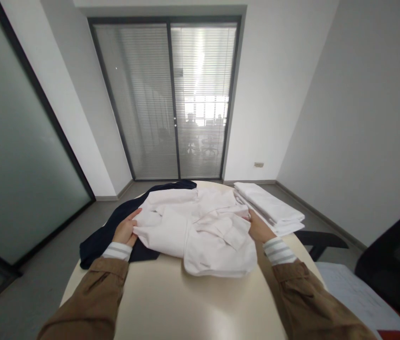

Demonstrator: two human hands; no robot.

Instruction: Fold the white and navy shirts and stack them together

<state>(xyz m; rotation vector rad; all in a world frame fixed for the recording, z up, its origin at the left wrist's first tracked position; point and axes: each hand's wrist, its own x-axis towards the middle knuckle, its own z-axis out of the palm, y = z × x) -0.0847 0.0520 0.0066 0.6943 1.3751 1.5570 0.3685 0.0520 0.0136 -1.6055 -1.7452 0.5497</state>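
A white garment [168, 231], with a sleeve folded across it and a rounded hem, is spread loosely over the table [186, 307]. My left hand [126, 230] grips its left edge between thumb and fingers. At the opposite edge, my right hand [258, 227] is closed on the cloth beside the folded sleeve; the fabric partly hides its fingers. Under and behind the garment's left side lies a dark navy cloth [106, 236], likely clothing. A folded stack of white cloth [270, 205] sits just beyond my right hand.
On the right, a black office chair [398, 255] stands by the table, its armrest [322, 239] close to the tabletop edge. White papers or sheets [359, 293] lie near the chair, over something red. Glass doors with blinds [171, 104] are set in the far wall.
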